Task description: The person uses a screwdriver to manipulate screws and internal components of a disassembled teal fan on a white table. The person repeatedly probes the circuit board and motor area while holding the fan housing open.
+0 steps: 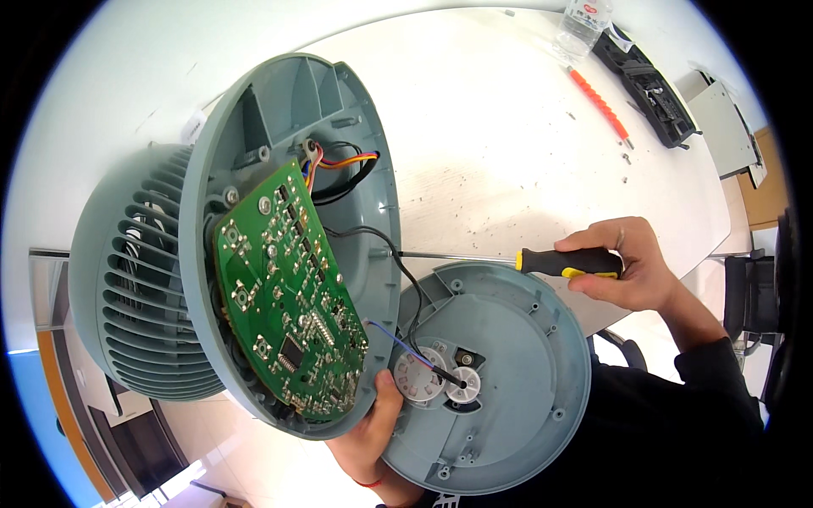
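Observation:
My right hand (631,262) is closed around the black and yellow handle of a screwdriver (569,262). Its shaft points left, and the tip meets the edge of a grey-green fan housing (385,195) in this view; whether they touch I cannot tell. My left hand (368,432) grips the housing's lower rim, thumb on top and other fingers hidden. Inside the tilted housing sits a green circuit board (288,296). A slatted fan head (140,279) joins its far side. Black and blue wires (409,279) run to a round base cover (508,381), which lies open-side up.
The white table (483,102) bears small dark crumbs. Toward its far right are an orange-red bit-like rod (600,106), a clear plastic bottle (583,30) and an open black tool case (652,93). A black chair (754,296) stands beyond the table at right.

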{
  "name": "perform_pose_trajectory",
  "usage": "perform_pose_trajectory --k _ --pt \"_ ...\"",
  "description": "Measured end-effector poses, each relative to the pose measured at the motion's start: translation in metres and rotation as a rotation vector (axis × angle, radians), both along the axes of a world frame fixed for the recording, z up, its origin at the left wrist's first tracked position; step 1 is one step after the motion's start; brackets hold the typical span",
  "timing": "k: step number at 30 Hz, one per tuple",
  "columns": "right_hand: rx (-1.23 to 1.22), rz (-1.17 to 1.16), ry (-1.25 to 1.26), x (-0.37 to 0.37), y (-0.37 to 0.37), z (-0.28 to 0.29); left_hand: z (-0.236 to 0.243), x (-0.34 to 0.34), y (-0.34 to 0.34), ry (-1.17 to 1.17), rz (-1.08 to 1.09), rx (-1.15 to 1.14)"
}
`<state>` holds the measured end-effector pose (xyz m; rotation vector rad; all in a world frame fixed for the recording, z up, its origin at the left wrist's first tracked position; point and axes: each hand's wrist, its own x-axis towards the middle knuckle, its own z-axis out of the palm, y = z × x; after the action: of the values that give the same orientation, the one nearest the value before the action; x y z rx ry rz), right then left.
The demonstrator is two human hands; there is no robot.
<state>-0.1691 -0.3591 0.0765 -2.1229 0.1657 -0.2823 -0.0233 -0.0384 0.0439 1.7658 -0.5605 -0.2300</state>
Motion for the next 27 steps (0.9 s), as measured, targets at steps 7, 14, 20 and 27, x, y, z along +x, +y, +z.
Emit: perform_pose_trajectory --k 7,14,20,27 --pt "1.391 -0.192 0.446 -0.007 -0.003 -0.01 0.001 0.001 0.001 -0.017 0.006 0.033" --pt "0.371 -0.197 0.108 -0.005 0.01 -0.014 0.001 -0.004 0.0 0.029 0.042 0.044" --pt "0.492 -0.38 0.395 -0.002 0.015 -0.005 0.004 -0.005 -0.002 0.048 0.057 0.065" --pt "0.374 -0.457 -0.046 -0.006 0.034 -0.032 0.001 -0.002 -0.003 -0.002 0.039 0.086"
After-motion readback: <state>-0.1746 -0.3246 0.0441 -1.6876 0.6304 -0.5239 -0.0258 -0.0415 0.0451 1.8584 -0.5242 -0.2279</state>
